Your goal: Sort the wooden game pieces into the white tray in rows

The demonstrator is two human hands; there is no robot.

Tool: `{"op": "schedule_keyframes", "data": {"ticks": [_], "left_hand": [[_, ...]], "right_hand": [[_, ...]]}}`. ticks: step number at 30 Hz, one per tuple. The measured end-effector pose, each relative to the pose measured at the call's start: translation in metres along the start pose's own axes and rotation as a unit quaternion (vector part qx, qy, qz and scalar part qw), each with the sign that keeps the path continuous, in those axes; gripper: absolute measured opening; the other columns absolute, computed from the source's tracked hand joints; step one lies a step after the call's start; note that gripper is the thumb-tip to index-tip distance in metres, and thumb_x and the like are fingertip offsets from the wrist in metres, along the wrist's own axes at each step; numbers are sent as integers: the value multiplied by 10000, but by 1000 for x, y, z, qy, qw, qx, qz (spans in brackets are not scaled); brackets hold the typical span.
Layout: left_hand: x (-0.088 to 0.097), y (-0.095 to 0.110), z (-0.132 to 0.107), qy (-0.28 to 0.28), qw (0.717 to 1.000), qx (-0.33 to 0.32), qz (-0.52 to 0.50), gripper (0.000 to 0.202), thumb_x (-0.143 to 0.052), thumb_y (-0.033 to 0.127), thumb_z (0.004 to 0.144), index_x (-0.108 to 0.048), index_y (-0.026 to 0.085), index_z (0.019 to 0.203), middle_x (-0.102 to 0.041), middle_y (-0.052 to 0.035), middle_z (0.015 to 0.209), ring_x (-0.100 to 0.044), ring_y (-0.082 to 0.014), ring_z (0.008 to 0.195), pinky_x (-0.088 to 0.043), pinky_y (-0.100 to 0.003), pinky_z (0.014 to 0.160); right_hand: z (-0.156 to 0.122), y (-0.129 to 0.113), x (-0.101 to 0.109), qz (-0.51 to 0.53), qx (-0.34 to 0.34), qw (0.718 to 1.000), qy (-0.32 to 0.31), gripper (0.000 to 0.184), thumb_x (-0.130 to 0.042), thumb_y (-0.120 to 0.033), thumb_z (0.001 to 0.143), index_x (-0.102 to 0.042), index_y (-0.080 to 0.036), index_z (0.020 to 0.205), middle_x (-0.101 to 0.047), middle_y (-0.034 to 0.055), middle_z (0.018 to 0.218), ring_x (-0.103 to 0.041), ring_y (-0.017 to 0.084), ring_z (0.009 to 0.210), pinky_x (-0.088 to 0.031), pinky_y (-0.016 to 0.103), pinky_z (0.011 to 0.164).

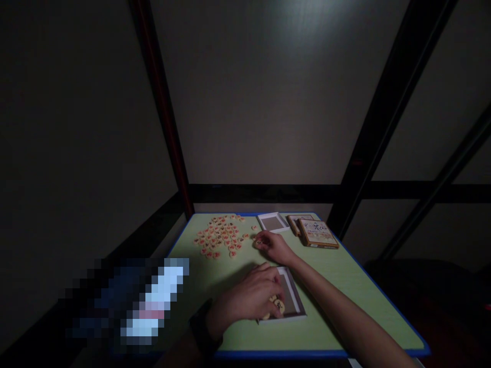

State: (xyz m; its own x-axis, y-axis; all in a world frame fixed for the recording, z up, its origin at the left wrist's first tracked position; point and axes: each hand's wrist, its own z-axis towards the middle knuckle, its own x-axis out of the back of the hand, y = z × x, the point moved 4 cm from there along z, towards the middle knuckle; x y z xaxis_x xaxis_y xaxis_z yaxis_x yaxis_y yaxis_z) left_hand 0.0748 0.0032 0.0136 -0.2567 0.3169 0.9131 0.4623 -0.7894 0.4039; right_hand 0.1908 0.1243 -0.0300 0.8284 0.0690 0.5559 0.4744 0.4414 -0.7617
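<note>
Over an open white box [302, 313] near the front of the table, my left hand [249, 295] is bent, its thumb and fingers around a round xiangqi piece [280, 306] with a dark character. Another piece or two shows partly under those fingers. My right hand [276, 246] reaches farther out and pinches a second xiangqi piece [258, 245], at the right side of a loose pile. That pile of xiangqi pieces [218, 234], pale discs with red or dark characters, spreads over the table's far left part.
The pale green table [322, 332] has a blue edge. At the back lie a white box part [284, 228] and two printed game boxes, the nearer box [319, 234] overlapping the other box [295, 220]. A pixelated bright patch [157, 299] covers the left side. Dark walls stand behind.
</note>
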Motion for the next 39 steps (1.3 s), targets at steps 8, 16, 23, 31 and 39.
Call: {"op": "schedule_keyframes", "data": {"ticks": [8, 16, 23, 31, 39], "left_hand": [[-3, -6, -2, -8, 1000, -24, -5, 205, -785, 419, 796, -760, 266, 929, -632, -6, 1053, -553, -215, 1053, -376, -309, 930], [-7, -4, -4, -9, 999, -52, 2, 461, -831, 611, 641, -757, 294, 968, -615, -13, 1151, -513, -262, 1096, -374, -350, 922], [-7, -7, -11, 6, 999, -33, -9, 463, -854, 592, 615, -760, 298, 961, -621, -18, 1153, -504, -274, 1116, -374, -380, 960], [9, -16, -31, 73, 993, -3, -92, 576, -900, 523, 565, -741, 301, 1072, -626, -22, 1205, -509, -262, 1140, -416, -345, 957], [7, -28, -66, 162, 962, 196, -101, 399, -944, 357, 530, -658, 197, 758, -628, 9, 943, -555, -193, 930, -409, -272, 784]], "right_hand": [[-1, -4, 1, -6, -5, 1000, -2, 202, -680, -160, 775, -693, -180, 976, -752, 44, 870, -676, 181, 778, -518, 297, 739], [-1, -6, 2, -1, -9, 1000, -5, 206, -676, -160, 774, -703, -171, 978, -759, 50, 866, -686, 184, 778, -532, 300, 744], [2, -7, 5, 6, -14, 1000, -9, 236, -641, -164, 783, -724, -152, 1003, -778, 91, 943, -710, 236, 873, -541, 352, 828], [-23, -47, 51, -42, 33, 998, 14, 217, -623, -232, 851, -731, -174, 1030, -747, 118, 1046, -681, 281, 960, -528, 403, 869], [-133, -92, 36, -31, 78, 989, -123, 152, -540, -240, 958, -656, -209, 1050, -676, 86, 1039, -638, 215, 991, -499, 316, 872]]}}
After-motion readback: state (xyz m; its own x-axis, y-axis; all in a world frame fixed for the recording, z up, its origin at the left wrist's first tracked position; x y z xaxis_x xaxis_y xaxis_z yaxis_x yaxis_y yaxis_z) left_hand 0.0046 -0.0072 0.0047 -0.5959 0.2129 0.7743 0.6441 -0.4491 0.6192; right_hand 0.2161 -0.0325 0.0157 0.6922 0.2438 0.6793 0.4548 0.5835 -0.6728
